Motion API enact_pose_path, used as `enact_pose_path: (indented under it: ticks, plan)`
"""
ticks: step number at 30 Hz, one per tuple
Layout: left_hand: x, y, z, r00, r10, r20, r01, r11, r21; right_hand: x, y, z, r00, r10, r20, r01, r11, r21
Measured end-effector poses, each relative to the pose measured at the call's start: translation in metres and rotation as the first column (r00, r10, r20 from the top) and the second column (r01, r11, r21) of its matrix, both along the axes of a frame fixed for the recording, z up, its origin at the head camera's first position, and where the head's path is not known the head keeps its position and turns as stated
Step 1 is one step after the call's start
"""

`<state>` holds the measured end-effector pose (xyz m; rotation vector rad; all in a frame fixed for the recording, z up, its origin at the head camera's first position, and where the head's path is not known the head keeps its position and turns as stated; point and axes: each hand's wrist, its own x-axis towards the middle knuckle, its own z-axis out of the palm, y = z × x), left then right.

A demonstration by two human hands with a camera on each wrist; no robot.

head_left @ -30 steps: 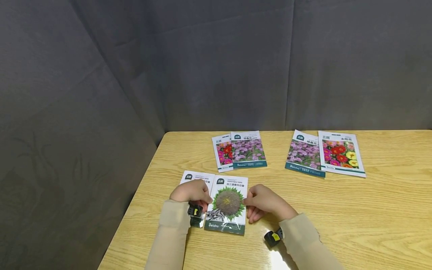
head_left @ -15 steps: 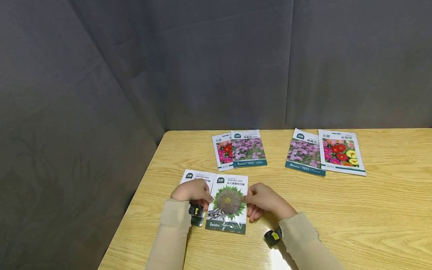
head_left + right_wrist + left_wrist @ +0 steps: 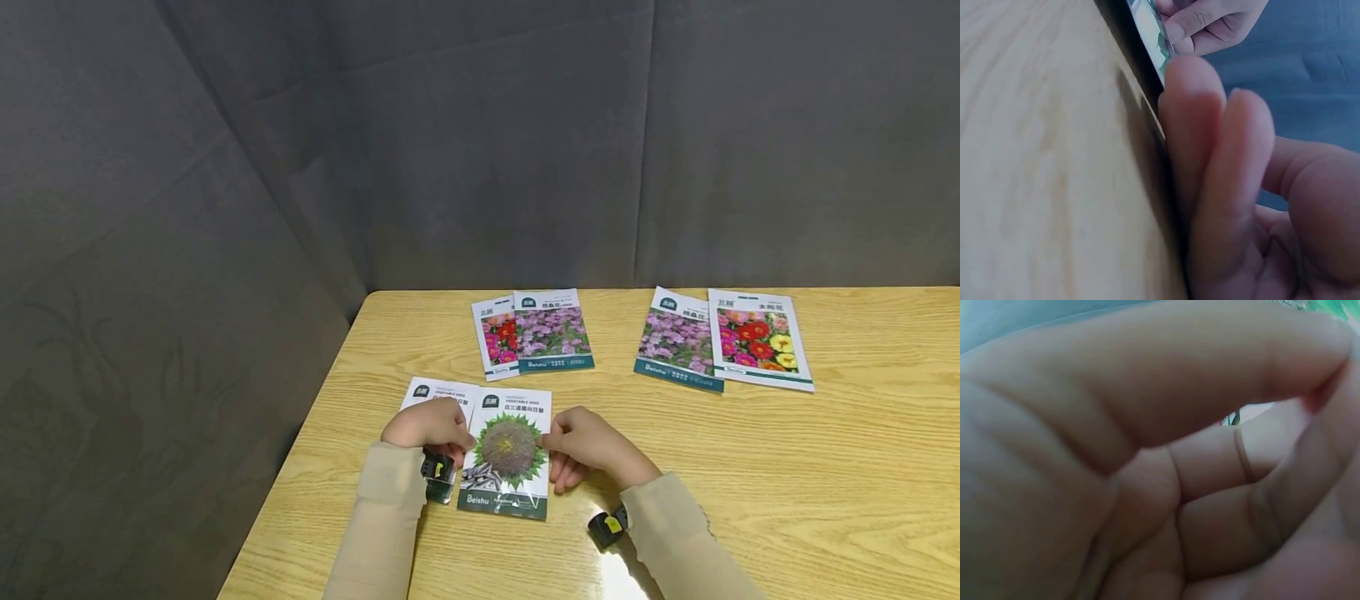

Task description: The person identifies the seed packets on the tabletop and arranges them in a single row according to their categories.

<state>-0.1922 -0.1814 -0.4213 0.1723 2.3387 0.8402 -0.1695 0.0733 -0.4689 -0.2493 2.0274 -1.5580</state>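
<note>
A white and green sunflower seed packet [image 3: 509, 447] faces up near the front of the table, close over the wood. My left hand [image 3: 429, 427] pinches its left edge between thumb and finger; in the left wrist view the thumb [image 3: 1197, 369] meets a fingertip at the far right. On the opposite edge my right hand [image 3: 596, 447] pinches with thumb and forefinger, its other fingers [image 3: 1229, 169] held below near the wood. A second sunflower seed packet [image 3: 438, 487] lies to the left, partly hidden under my left hand and overlapped by the first packet.
Behind, on the left, a purple-flower seed packet [image 3: 553, 331] overlaps a red-flower packet [image 3: 496, 340]. At back right another purple-flower packet [image 3: 675, 342] lies partly beneath a mixed-flower packet [image 3: 761, 337]. A grey curtain [image 3: 495, 150] borders the wooden table [image 3: 862, 475].
The held sunflower packet and my left hand have shifted very slightly to the right. Both hands keep their pinch, and the packets at the back stay where they were.
</note>
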Motion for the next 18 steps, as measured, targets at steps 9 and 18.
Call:
enact_pose_path:
  ticks: [9,18]
  plan:
    - [-0.008,-0.003,-0.002,0.985,0.02,-0.169,-0.011,0.998,0.057,-0.001,0.004,0.001,1.0,0.013,0.016,-0.012,0.999,-0.043]
    - [-0.015,0.005,-0.003,0.87,0.297,-0.393,-0.173,0.931,0.321,-0.005,0.008,0.007,0.993,-0.115,-0.013,0.114,0.991,-0.075]
